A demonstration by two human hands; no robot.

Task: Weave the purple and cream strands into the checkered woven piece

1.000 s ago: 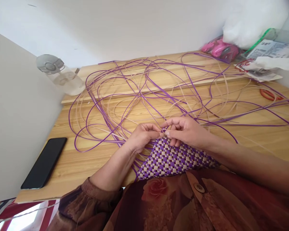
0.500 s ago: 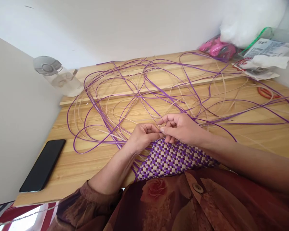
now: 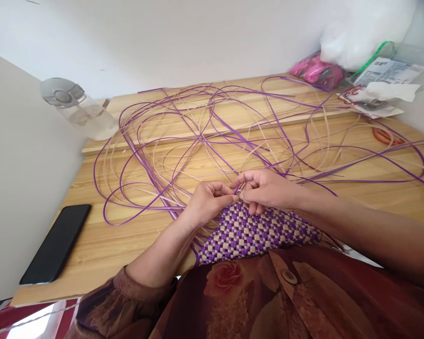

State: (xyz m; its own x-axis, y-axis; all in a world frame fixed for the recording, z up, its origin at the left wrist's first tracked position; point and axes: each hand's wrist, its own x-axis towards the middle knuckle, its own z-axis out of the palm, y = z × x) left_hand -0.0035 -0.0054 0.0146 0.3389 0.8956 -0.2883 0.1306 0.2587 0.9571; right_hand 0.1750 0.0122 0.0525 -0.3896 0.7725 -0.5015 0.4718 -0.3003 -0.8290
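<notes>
A woven piece (image 3: 257,230) in a purple and beige check lies against my body at the table's front edge. At its far edge my left hand (image 3: 210,200) and my right hand (image 3: 266,188) meet, fingertips nearly touching. My left thumb and index finger pinch the weave's edge where strands come out. My right hand is closed on a thin beige strand, which makes a small loop by the thumb. A bit of purple strand shows between the two hands. Long loose purple and beige strands (image 3: 199,137) fan out from the weave across the table.
A black phone (image 3: 56,245) lies at the left. Behind it stands a clear bottle with a grey lid (image 3: 76,108). Red-handled scissors (image 3: 387,136) lie at the right under strands. Pink bagged items (image 3: 316,70), a white bag (image 3: 367,33) and papers (image 3: 388,73) fill the back right corner.
My right fingers have shifted slightly, and a purple strand and a small beige loop now show between my hands. The whole view has moved a little; the woven piece stays in place.
</notes>
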